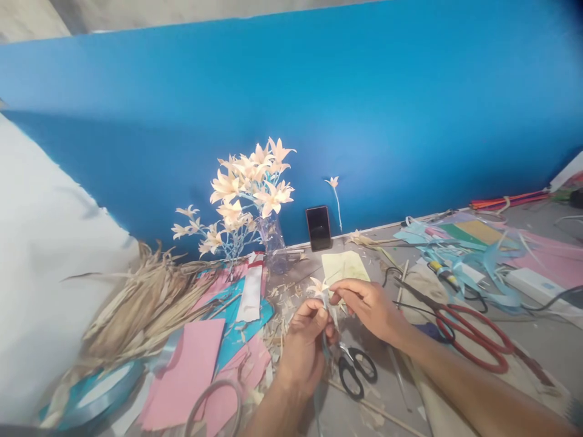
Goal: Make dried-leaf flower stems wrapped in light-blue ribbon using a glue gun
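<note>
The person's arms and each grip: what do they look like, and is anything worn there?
The left grip and right grip are bare human hands, with no gloves or rings visible. The left forearm and right forearm taper toward the wrists, with no sleeves, watch or cables visible.

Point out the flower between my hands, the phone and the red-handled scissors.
Flower [317,287]: head view, on its pale petals.
Phone [318,228]: head view, on its dark screen.
Red-handled scissors [441,309]: head view, where blades meet handles.
</note>
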The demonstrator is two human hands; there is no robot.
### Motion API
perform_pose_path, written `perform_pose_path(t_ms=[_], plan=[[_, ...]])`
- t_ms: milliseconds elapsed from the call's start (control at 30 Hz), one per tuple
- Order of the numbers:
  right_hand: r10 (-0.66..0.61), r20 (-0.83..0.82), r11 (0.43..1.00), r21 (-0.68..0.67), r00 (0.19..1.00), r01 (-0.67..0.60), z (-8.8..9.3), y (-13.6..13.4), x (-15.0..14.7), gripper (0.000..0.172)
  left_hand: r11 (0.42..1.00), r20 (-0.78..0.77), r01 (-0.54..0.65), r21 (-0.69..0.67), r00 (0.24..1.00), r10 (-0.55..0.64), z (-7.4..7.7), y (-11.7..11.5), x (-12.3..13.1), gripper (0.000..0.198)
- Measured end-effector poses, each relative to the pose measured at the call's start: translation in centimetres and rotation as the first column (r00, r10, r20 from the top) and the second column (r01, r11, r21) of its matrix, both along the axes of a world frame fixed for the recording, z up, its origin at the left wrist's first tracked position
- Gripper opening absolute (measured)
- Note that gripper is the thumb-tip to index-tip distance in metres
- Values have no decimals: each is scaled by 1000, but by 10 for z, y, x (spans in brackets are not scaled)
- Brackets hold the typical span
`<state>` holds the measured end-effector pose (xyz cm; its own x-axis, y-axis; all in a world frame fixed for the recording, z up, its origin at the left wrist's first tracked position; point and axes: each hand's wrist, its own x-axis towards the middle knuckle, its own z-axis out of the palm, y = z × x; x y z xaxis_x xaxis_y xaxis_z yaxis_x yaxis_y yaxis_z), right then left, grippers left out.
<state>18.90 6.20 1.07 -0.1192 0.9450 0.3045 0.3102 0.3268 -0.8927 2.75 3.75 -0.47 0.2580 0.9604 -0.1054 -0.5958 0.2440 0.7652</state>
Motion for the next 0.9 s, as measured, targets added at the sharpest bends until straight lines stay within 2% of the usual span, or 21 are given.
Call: perform_pose_path(t_ms=[233,333,433,567,667,733,833,900], plan=[[83,169,983,148,982,-108,5,-5,1,29,976,-215,-100,192,966,141,-11,4,-5,20],[65,182,979,178,981,-98,4,-6,0,27,967,-229,-107,230,960,160,-12,5,-5,17],[69,154,984,150,986,-93,4,-7,0,26,967,-216,-106,231,964,157,-10,6,-6,18],[83,160,993,76,984,-96,8,-8,3,39,979,-180,-101,177,975,133,-5,7,-6,22],[64,91,998,8,994,-65,8,-7,5,48,993,-127,-71,92,989,82,-2,6,-5,27],[59,32,997,-51,998,-58,6,-4,7,44,998,-102,-45,40,994,49,0,5,-4,29],[109,-76,985,-123,991,-118,3,0,8,20,999,-88,-3,-34,996,0,1,3,-3,29],[181,-164,966,-156,970,-207,1,1,7,24,998,-77,29,-63,996,-34,1,1,-2,30]])
